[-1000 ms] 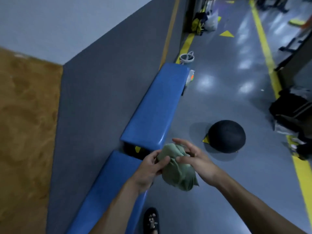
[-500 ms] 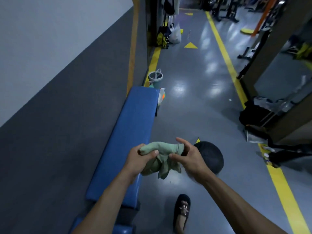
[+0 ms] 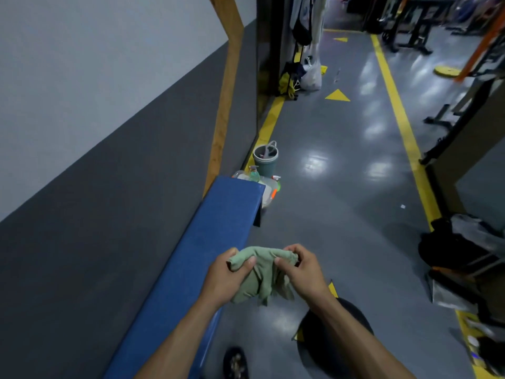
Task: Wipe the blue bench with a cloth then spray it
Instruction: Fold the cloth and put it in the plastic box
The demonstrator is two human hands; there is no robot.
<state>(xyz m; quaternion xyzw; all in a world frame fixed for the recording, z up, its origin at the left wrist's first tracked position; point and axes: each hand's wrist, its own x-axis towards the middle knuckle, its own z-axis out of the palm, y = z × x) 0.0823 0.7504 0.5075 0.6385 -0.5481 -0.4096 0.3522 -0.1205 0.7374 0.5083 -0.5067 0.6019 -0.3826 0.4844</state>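
Observation:
A long blue bench (image 3: 216,228) runs along the grey wall, from the bottom left toward the middle. A bunched green cloth (image 3: 259,272) hangs in the air just right of the bench's near part. My left hand (image 3: 226,274) grips its left end and my right hand (image 3: 300,269) pinches its right end. Past the bench's far end, on the floor, stand a spray bottle (image 3: 276,184) with an orange label and a pump bottle (image 3: 254,173) of green liquid.
A grey bucket (image 3: 265,160) stands beyond the bottles. A black ball (image 3: 333,340) lies on the floor under my right forearm, and my shoe (image 3: 236,362) is beside it. Bags (image 3: 459,250) sit at right, gym frames (image 3: 442,113) beyond. Yellow lines mark the grey floor.
I have moved along the bench toward its far end, and the view has tilted up. Both hands keep hold of the cloth, now stretched a little wider between them.

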